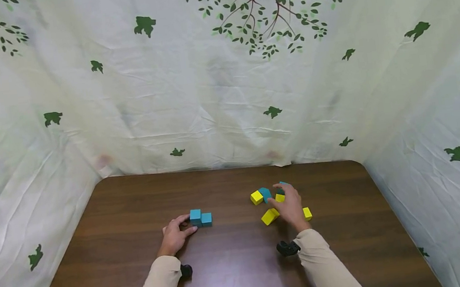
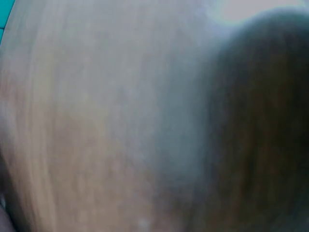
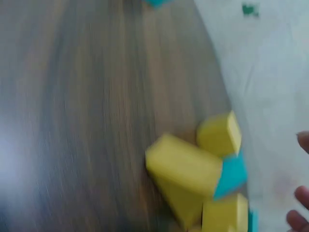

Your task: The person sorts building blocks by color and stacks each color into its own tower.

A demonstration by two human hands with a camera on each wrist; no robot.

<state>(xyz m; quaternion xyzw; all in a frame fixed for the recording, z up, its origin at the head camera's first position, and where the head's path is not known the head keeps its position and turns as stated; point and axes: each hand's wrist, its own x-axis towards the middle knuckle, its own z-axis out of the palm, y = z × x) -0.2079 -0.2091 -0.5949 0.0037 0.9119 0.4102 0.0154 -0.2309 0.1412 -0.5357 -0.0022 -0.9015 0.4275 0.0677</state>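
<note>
My left hand [image 1: 175, 235] is at the left side of a blue block [image 1: 195, 217], index fingertip and thumb right by it; whether they press on it cannot be made out. Against that block's right side sits a second, lower-looking blue block [image 1: 207, 219]. In the left wrist view only a teal corner [image 2: 5, 14] shows. My right hand [image 1: 291, 207] hovers over a loose group of blocks, thumb and fingers spread apart. Around it lie a yellow block [image 1: 257, 197], a blue block [image 1: 265, 193] and a longer yellow piece [image 3: 183, 164]. The hand partly hides others.
One yellow block [image 1: 307, 214] lies right of my right wrist. The brown wooden table [image 1: 236, 267] has rounded far corners. White cloth [image 1: 189, 95] with leaf prints hangs along its back and sides. A dark band is on each wrist.
</note>
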